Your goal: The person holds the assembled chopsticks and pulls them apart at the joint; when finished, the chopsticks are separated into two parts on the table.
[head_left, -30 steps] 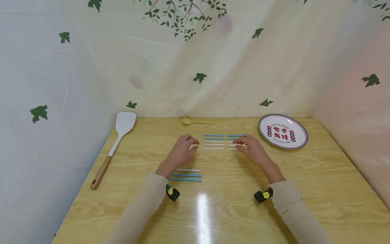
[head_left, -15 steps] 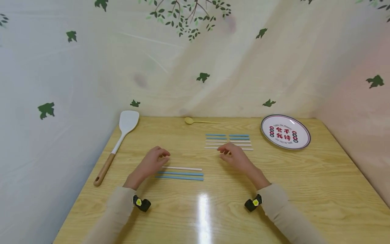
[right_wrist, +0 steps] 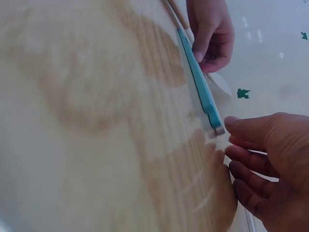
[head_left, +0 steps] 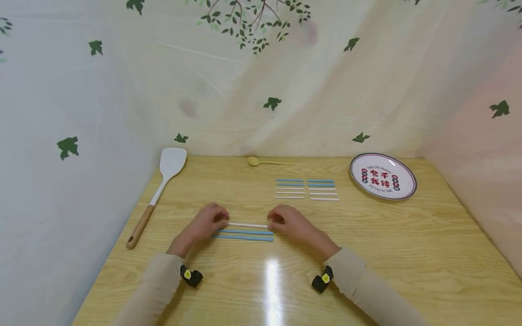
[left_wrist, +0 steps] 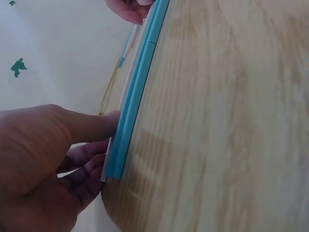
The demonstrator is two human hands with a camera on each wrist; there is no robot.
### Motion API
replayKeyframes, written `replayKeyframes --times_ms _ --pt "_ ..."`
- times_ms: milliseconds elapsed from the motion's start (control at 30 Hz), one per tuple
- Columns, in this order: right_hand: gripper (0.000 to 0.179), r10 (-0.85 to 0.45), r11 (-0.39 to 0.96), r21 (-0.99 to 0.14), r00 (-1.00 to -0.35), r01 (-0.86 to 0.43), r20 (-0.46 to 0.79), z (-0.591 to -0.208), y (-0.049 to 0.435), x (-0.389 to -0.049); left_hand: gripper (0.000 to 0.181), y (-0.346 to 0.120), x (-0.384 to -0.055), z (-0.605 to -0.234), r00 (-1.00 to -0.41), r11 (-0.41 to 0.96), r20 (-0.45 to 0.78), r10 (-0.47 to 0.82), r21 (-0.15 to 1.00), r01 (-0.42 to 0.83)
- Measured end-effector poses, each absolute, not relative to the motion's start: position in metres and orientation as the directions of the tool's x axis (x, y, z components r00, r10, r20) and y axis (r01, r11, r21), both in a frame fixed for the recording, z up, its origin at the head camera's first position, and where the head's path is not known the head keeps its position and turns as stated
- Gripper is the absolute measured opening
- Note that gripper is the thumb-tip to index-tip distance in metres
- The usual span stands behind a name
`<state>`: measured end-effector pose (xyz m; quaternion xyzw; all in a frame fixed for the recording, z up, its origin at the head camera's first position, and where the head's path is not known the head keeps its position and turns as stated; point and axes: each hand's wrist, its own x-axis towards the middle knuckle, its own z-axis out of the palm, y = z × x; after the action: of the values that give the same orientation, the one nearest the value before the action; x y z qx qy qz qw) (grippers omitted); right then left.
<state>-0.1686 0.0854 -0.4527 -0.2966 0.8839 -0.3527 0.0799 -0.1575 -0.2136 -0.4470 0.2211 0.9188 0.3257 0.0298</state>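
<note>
A thin white stick (head_left: pixel 248 225) lies crosswise on the wooden table, with two blue sticks (head_left: pixel 244 238) parallel to it on the near side. My left hand (head_left: pixel 207 222) pinches the white stick near its left end; in the left wrist view the thumb (left_wrist: pixel 108 124) overlaps it and the other fingers curl behind. At the opposite end is my right hand (head_left: pixel 295 225), its fingers loosely bent. The right wrist view has its thumb (right_wrist: pixel 241 126) right beside the stick's end, with a gap between thumb and fingers.
Behind the hands lie two columns of shorter blue and white sticks (head_left: pixel 289 184). A yellow spoon (head_left: pixel 271 162) is at the back edge. To the left rests a white spatula (head_left: pixel 163 177) with a wooden handle; a printed oval plate (head_left: pixel 383 192) sits at the back right.
Both hands have left the short sticks at the back and come nearer. The left moved first to the long white stick's left end; the right followed to its right end.
</note>
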Motion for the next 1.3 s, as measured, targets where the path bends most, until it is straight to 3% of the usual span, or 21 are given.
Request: replayKeyframes --times_ms 267,567,733,967,1133,1300 --pt "0.007 -0.591 0.6 -0.603 -0.8 -0.526 0.109 -0.452 0.077 -0.167 0.007 -0.208 -0.158 -0.446 -0.898 0.694 0.097 0.429 0.601 0.396" --pt "0.006 -0.52 0.633 -0.618 -0.848 -0.466 0.106 -0.448 0.076 -0.165 0.002 -0.206 -0.159 -0.435 -0.899 0.682 0.039 0.435 0.638 0.357" --pt "0.005 -0.49 0.644 -0.599 -0.858 -0.476 0.154 -0.443 0.078 -0.167 0.014 -0.197 -0.161 -0.419 -0.858 0.696 -0.035 0.512 0.603 0.39" --pt "0.011 -0.531 0.583 -0.607 -0.819 -0.54 0.219 -0.436 0.076 -0.17 0.008 -0.177 -0.163 -0.408 -0.817 0.683 0.06 0.574 0.515 0.518" --pt "0.015 -0.585 0.526 -0.61 -0.772 -0.593 0.248 -0.43 0.071 -0.17 0.008 -0.165 -0.165 -0.407 -0.811 0.68 0.06 0.582 0.512 0.526" --pt "0.015 -0.592 0.543 -0.584 -0.768 -0.603 0.244 -0.427 0.066 -0.169 0.01 -0.158 -0.164 -0.405 -0.809 0.683 0.044 0.586 0.512 0.522"
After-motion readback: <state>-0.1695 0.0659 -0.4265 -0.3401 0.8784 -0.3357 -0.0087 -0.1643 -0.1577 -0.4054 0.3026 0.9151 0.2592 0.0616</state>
